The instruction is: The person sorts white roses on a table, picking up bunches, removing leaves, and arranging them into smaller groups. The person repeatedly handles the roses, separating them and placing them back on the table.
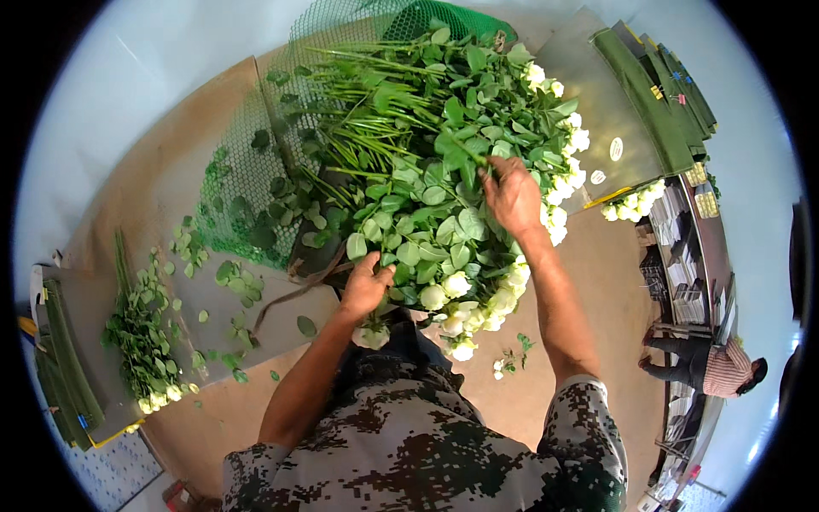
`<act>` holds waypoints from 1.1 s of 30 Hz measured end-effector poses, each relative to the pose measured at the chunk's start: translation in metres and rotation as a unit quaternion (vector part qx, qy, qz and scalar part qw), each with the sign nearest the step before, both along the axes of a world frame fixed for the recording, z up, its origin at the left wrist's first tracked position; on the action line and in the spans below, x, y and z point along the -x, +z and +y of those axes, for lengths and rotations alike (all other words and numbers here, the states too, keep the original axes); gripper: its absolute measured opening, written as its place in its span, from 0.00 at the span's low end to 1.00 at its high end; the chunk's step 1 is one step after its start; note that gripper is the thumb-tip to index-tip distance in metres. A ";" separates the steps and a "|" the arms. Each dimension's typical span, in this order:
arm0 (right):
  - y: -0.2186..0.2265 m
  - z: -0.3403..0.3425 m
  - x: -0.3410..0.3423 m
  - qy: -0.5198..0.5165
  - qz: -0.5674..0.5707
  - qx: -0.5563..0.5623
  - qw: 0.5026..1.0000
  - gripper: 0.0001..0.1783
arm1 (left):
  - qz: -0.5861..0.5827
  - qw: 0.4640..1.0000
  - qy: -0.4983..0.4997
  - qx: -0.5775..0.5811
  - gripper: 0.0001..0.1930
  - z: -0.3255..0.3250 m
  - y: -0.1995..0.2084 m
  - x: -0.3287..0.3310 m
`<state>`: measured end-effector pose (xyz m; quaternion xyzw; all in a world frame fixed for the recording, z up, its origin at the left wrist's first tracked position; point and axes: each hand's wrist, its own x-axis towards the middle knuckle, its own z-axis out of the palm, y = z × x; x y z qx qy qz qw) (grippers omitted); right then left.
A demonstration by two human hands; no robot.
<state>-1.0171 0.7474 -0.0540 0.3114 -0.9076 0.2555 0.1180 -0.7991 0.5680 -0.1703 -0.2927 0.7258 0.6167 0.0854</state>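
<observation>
A big pile of white roses point(502, 301) with long leafy green stems point(367, 128) lies before me, its blooms mostly to the right and near side. Over the middle of the pile, my right hand point(514, 198) pinches a leafy rose stem point(465, 152) between thumb and fingers. At the near left edge of the pile is my left hand point(365, 288), fingers curled against the leaves; what they grip is hidden. Just below that hand hangs a single white rose point(371, 336).
Green netting point(247, 188) lies under and behind the pile. At the left, a smaller rose bunch point(145, 341) rests among loose leaves. Green flaps point(644, 102) line the right-hand board. Farther right, a person point(721, 367) stands by shelves point(682, 256). A fallen sprig point(512, 362) is on the floor.
</observation>
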 end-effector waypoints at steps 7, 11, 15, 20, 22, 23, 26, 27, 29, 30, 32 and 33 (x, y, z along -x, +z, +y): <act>-0.014 0.044 0.019 -0.002 -0.066 -0.056 0.996 0.26 | 0.084 0.969 -0.012 -0.233 0.11 0.075 0.051 0.036; -0.042 0.061 0.050 0.047 -0.103 -0.115 0.987 0.43 | 0.060 0.991 -0.023 -0.119 0.13 0.129 0.019 0.087; -0.055 0.070 0.062 0.040 -0.158 -0.218 0.962 0.47 | -0.012 0.971 0.032 -0.236 0.16 0.134 0.018 0.131; -0.071 0.060 0.074 0.034 -0.210 -0.262 0.941 0.40 | 0.001 0.961 0.091 -0.260 0.24 0.144 -0.009 0.168; -0.068 0.058 0.075 0.042 -0.251 -0.245 0.936 0.36 | -0.005 0.939 0.093 -0.331 0.25 0.142 0.021 0.169; -0.049 0.051 0.069 0.045 -0.284 -0.233 0.929 0.34 | -0.007 0.926 0.098 -0.365 0.26 0.139 0.034 0.167; -0.048 0.055 0.059 0.062 -0.263 -0.163 0.949 0.27 | 0.048 0.910 0.078 -0.405 0.33 0.136 0.042 0.167; -0.052 0.060 0.059 0.085 -0.289 -0.137 0.944 0.27 | 0.066 0.911 0.073 -0.400 0.34 0.135 0.056 0.165; -0.057 0.067 0.059 0.127 -0.341 -0.081 0.928 0.27 | 0.098 0.923 0.080 -0.364 0.41 0.138 0.079 0.148; -0.027 0.051 0.053 0.169 -0.406 -0.131 0.889 0.27 | 0.076 0.935 0.099 -0.331 0.41 0.136 0.074 0.139; -0.078 0.057 0.050 0.186 -0.244 -0.173 0.936 0.26 | 0.054 0.938 0.130 -0.316 0.41 0.145 0.055 0.138; -0.082 0.054 0.052 0.226 -0.177 -0.198 0.937 0.26 | 0.055 0.927 0.167 -0.332 0.40 0.146 0.029 0.140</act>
